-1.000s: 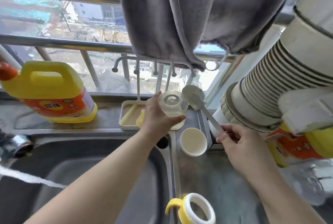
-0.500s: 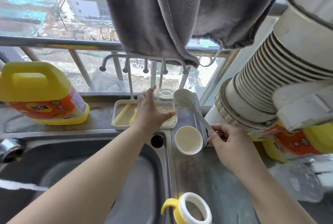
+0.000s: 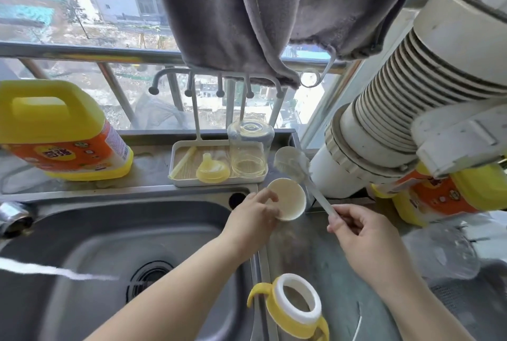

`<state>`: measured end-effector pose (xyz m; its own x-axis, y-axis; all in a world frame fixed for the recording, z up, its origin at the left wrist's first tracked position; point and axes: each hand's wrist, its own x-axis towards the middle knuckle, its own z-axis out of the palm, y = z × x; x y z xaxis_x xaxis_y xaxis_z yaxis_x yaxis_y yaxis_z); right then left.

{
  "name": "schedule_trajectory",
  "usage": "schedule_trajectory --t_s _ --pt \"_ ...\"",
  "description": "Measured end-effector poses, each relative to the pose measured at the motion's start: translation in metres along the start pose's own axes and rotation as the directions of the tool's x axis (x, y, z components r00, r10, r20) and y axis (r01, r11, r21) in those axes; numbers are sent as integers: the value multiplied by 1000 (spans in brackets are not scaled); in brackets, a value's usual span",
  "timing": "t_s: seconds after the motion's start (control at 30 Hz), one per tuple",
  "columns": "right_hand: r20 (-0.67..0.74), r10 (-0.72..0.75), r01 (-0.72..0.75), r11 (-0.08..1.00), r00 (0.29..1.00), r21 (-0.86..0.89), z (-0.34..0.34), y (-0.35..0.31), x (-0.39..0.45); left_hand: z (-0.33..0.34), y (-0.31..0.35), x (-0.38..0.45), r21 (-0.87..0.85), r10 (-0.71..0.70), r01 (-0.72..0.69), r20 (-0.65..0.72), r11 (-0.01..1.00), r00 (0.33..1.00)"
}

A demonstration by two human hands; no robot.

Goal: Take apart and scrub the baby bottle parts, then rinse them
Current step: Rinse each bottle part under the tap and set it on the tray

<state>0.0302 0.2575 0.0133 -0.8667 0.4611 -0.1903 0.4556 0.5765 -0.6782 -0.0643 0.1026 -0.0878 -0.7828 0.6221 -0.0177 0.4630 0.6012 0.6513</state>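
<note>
The clear bottle body point(image 3: 249, 148) stands upside down in the white drying tray point(image 3: 219, 182) on the sill, beside a yellow spout nipple point(image 3: 212, 171) and a yellow straw point(image 3: 183, 162). My left hand point(image 3: 253, 213) grips the left edge of the cream round cap point(image 3: 288, 199) at the sink's right rim. My right hand point(image 3: 356, 227) holds the handle of the white bottle brush point(image 3: 292, 162), whose head points up and left near the tray. A yellow handled collar with a white ring point(image 3: 296, 310) sits on the counter at the front.
A steel sink point(image 3: 109, 258) with running water fills the lower left, tap point(image 3: 13, 217) at the left edge. Yellow detergent jugs stand at left point(image 3: 55, 129) and right point(image 3: 444, 192). A grey towel point(image 3: 260, 11) hangs overhead. A ribbed white duct point(image 3: 397, 107) crowds the right.
My left hand set the clear bottle upside down in the tray, let it go and came back down to take the cream cap. My right hand kept the brush, nearly still.
</note>
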Motion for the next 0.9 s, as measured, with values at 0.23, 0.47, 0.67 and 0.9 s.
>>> schedule_trajectory --t_s 0.23,0.47,0.67,0.9 --pt "11 -1 1 1000 1000 4 1 2 -14 -3 -7 -22 -278 -28 -18 -159 961 987" --pt "154 -11 6 1000 988 30 21 -28 -37 -58 -18 -99 -447 -220 113 -194 888 956" --pt "327 -52 59 998 943 -11 76 -58 -73 -88 -58 -203 -594 -518 359 -116 720 847" --pt "414 -198 220 976 889 -5 121 -95 -110 -132 -100 -252 -673 -654 431 -105 602 749"
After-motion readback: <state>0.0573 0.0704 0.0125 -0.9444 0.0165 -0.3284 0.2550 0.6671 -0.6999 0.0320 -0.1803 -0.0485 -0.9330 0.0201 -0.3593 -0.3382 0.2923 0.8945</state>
